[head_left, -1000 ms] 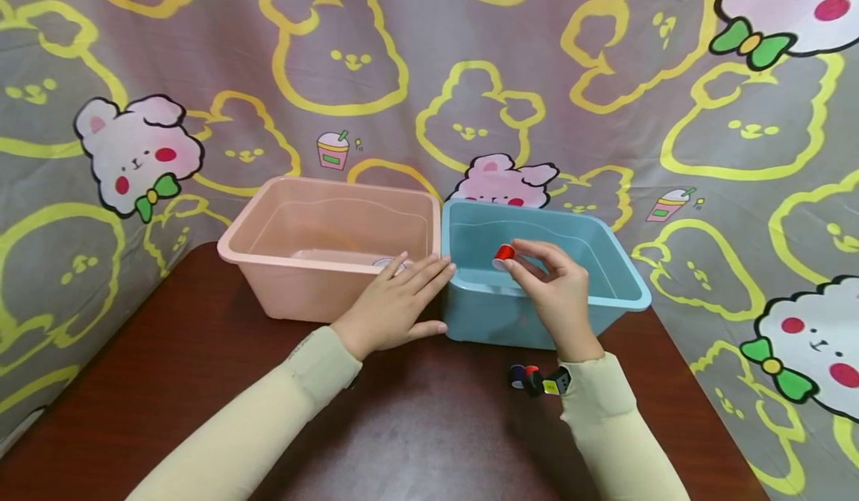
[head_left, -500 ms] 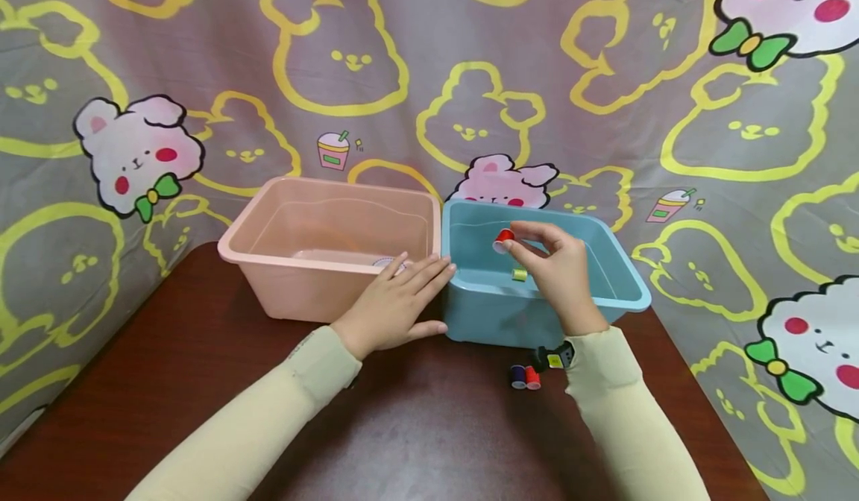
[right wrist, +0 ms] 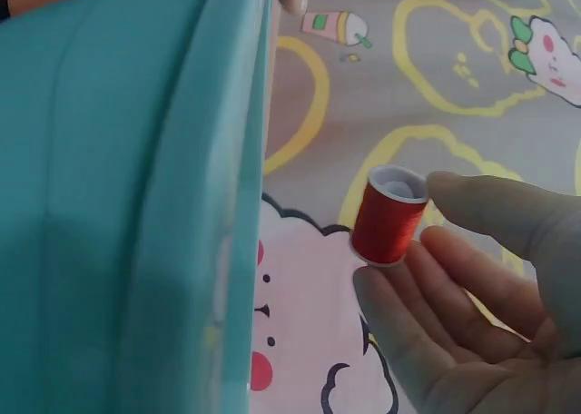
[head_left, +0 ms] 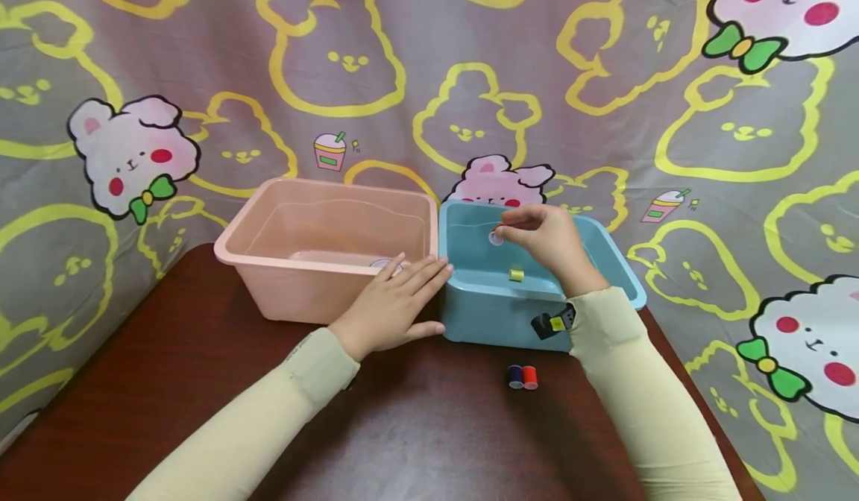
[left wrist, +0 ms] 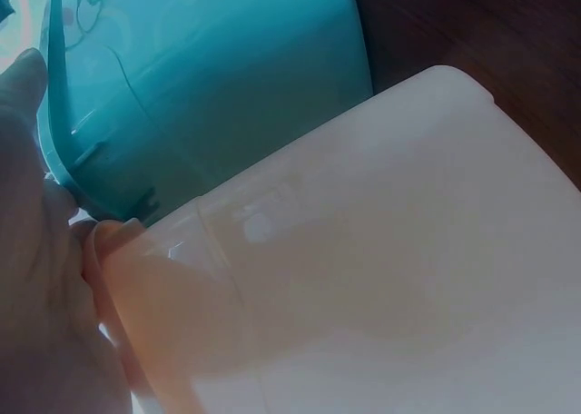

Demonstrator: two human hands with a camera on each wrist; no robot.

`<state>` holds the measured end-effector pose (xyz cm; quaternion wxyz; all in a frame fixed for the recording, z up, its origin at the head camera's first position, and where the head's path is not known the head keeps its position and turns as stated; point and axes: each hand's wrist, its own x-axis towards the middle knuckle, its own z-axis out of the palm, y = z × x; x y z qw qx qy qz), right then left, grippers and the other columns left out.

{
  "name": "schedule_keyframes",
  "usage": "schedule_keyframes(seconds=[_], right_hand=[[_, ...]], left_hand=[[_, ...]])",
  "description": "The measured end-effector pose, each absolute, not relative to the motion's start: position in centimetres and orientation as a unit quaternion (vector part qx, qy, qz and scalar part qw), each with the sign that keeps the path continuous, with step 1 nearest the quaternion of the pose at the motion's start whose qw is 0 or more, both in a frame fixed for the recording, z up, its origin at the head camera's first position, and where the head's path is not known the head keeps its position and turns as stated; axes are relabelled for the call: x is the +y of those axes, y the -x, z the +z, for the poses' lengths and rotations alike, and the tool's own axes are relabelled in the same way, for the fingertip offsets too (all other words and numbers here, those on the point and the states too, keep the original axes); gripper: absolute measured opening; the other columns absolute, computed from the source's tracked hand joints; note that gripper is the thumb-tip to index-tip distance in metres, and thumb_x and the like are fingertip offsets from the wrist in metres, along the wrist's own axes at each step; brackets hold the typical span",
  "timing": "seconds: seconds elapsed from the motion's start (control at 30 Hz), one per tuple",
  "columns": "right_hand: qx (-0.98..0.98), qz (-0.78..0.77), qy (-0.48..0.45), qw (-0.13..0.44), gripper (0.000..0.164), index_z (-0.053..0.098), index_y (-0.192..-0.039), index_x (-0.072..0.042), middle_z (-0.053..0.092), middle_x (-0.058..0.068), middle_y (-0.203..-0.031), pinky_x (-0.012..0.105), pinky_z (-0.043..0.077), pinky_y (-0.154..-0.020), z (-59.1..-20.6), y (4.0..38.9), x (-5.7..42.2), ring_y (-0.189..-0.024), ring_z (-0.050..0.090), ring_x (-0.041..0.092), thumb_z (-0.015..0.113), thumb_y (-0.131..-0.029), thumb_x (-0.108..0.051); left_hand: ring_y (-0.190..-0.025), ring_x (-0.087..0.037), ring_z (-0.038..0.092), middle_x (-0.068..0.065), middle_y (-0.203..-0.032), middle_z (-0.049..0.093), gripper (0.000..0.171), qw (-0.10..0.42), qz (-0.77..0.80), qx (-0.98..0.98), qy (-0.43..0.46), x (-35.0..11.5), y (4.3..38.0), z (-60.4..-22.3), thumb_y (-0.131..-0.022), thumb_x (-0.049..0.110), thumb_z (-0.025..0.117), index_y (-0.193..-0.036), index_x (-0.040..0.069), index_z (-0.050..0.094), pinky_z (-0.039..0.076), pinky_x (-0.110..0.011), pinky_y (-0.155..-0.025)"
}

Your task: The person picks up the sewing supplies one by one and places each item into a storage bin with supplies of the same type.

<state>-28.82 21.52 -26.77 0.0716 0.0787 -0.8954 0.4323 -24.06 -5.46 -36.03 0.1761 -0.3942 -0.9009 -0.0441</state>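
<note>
My right hand (head_left: 552,241) is over the blue bin (head_left: 506,322) and pinches a red thread spool (right wrist: 390,216) between thumb and fingertips. White ends cap the spool, as the right wrist view shows. A yellow-green thread spool (head_left: 516,275) lies inside the blue bin below that hand. My left hand (head_left: 392,301) rests with straight fingers on the front rims where the pink bin (head_left: 288,292) and the blue bin meet. In front of the blue bin, a dark blue thread spool (head_left: 515,376) and an orange-red thread spool (head_left: 530,377) stand side by side on the table.
Both bins stand side by side near the back of the dark wooden table (head_left: 416,426). A patterned curtain (head_left: 376,61) hangs right behind them and along the right side. A round white label (head_left: 387,264) shows inside the pink bin.
My right hand has moved up and farther over the blue bin with the red spool. The yellow-green spool and the two spools on the table have come into fuller view. The left hand stays put.
</note>
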Motion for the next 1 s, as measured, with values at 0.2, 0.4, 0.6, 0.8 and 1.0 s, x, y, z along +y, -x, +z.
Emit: schedule_keyframes(seconds=[0.2, 0.4, 0.6, 0.8, 1.0], right_hand=[[-0.905, 0.418, -0.057, 0.047, 0.035, 0.074, -0.118, -0.006, 0.072, 0.012, -0.117, 0.044, 0.052, -0.097, -26.0, 29.7, 21.5, -0.107, 0.065, 0.026, 0.079, -0.091, -0.027], [-0.923, 0.381, -0.051, 0.031, 0.033, 0.074, -0.116, -0.006, 0.072, 0.013, -0.116, 0.049, 0.051, -0.098, -25.2, 31.1, 21.4, -0.107, 0.065, 0.028, 0.08, -0.089, -0.025], [-0.932, 0.358, -0.053, -0.002, 0.032, 0.074, -0.116, -0.002, 0.069, 0.017, -0.119, 0.047, 0.055, -0.095, -24.9, 33.1, 21.7, -0.104, 0.07, 0.032, 0.078, -0.091, -0.02], [-0.936, 0.347, -0.046, -0.032, 0.029, 0.074, -0.114, 0.001, 0.067, 0.017, -0.119, 0.043, 0.057, -0.092, -25.0, 34.8, 21.8, -0.102, 0.069, 0.032, 0.076, -0.092, -0.018], [-0.943, 0.326, -0.053, -0.035, 0.021, 0.077, -0.104, 0.0, 0.073, 0.013, -0.104, 0.041, 0.059, -0.087, -25.3, 36.1, 21.8, -0.094, 0.069, 0.03, 0.076, -0.091, -0.017]], left_hand=[[-0.153, -0.025, 0.024, -0.008, -0.166, 0.028, 0.085, 0.171, -0.05, -0.901, 0.395, -5.4, 24.0, -36.0, -0.097, 0.057, 0.059, -0.161, 0.01, 0.028, 0.012, -0.052, -0.125], [-0.153, -0.025, 0.025, -0.008, -0.166, 0.028, 0.084, 0.177, -0.048, -0.9, 0.395, -5.5, 24.0, -36.0, -0.097, 0.058, 0.058, -0.161, 0.011, 0.029, 0.012, -0.051, -0.125], [-0.153, -0.025, 0.025, -0.008, -0.166, 0.028, 0.083, 0.176, -0.054, -0.9, 0.395, -5.5, 24.0, -36.1, -0.098, 0.056, 0.059, -0.16, 0.01, 0.029, 0.013, -0.052, -0.124], [-0.153, -0.025, 0.024, -0.008, -0.166, 0.028, 0.084, 0.178, -0.051, -0.9, 0.394, -5.5, 24.0, -36.2, -0.098, 0.056, 0.059, -0.161, 0.01, 0.029, 0.012, -0.051, -0.125], [-0.153, -0.024, 0.024, -0.007, -0.166, 0.028, 0.084, 0.182, -0.045, -0.9, 0.393, -5.6, 24.1, -36.2, -0.098, 0.058, 0.058, -0.161, 0.01, 0.028, 0.012, -0.051, -0.125]])
